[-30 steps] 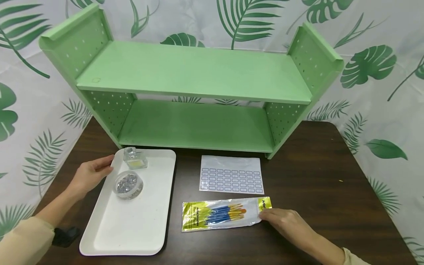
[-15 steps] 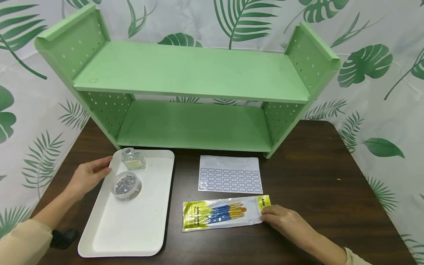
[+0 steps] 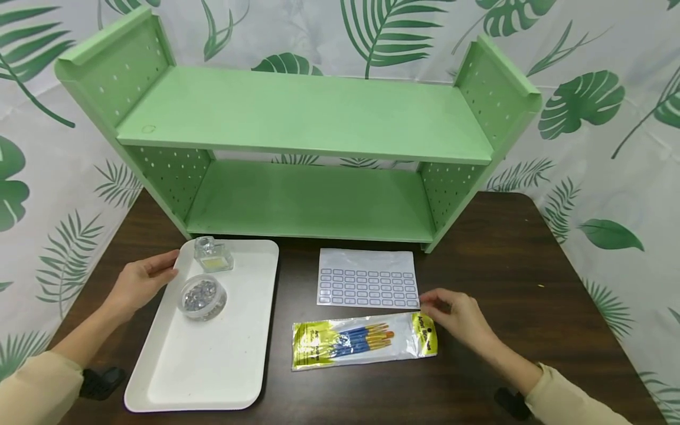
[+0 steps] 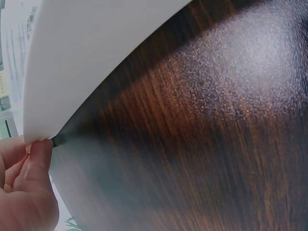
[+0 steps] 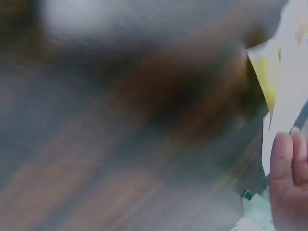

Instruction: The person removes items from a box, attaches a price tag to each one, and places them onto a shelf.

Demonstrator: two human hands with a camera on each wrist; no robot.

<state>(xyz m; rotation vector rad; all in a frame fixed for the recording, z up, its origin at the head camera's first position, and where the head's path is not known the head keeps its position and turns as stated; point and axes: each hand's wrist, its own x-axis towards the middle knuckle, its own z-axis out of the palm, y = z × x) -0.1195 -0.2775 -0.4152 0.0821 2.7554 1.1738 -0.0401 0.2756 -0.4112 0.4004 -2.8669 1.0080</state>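
Observation:
My left hand [image 3: 139,285] pinches the left rim of a white tray [image 3: 212,366]; the left wrist view shows thumb and fingers meeting at its edge. On the tray sit a square clear glass bottle [image 3: 213,257] and a round clear tub [image 3: 202,297] of small silvery pieces. My right hand [image 3: 461,316] is over the table, its fingertips right at the lower right corner of a sheet of blue-bordered labels [image 3: 368,280]. Just below the sheet lies a flat plastic pack of paintbrushes [image 3: 363,341] with yellow ends. Blur fills much of the right wrist view.
A green two-tier shelf [image 3: 313,198] with perforated side panels stands at the back of the dark wooden table [image 3: 510,254]. Its front edge sits close behind the tray and the label sheet. A leaf-patterned cloth [image 3: 574,35] hangs behind.
My right hand has let go of the paintbrush pack's right end and moved up to the label sheet's corner. My left hand stays at the tray rim.

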